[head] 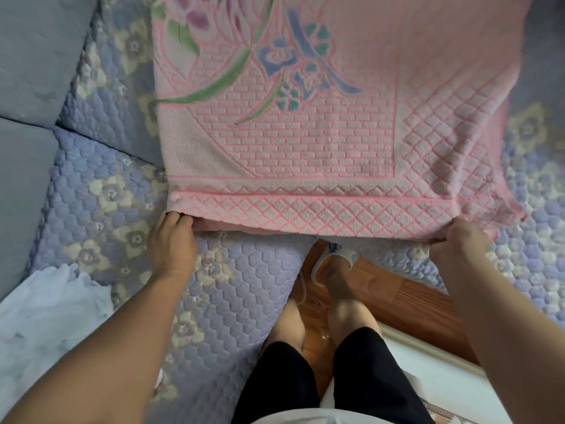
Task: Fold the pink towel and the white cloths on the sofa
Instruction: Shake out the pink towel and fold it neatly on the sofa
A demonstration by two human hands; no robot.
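Gripping the near corners of the pink towel point(305, 133), left hand point(172, 243) and right hand point(458, 243) stretch it flat on the sofa point(91, 194), apparently to fold it.

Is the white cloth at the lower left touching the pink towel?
Apart. The head view shows the white cloth lying at the lower left, with a wide stretch of quilted sofa cover between it and the pink towel.

Pink towel point(305, 133) is lying spread over the quilted lavender sofa cover point(101, 191), patterned face up: brick and diamond relief, blue and green flowers. Near edge is sitting doubled, lifted slightly at both corners. White cloths point(46, 310) are lying crumpled on the sofa's near-left part, well apart from the towel.
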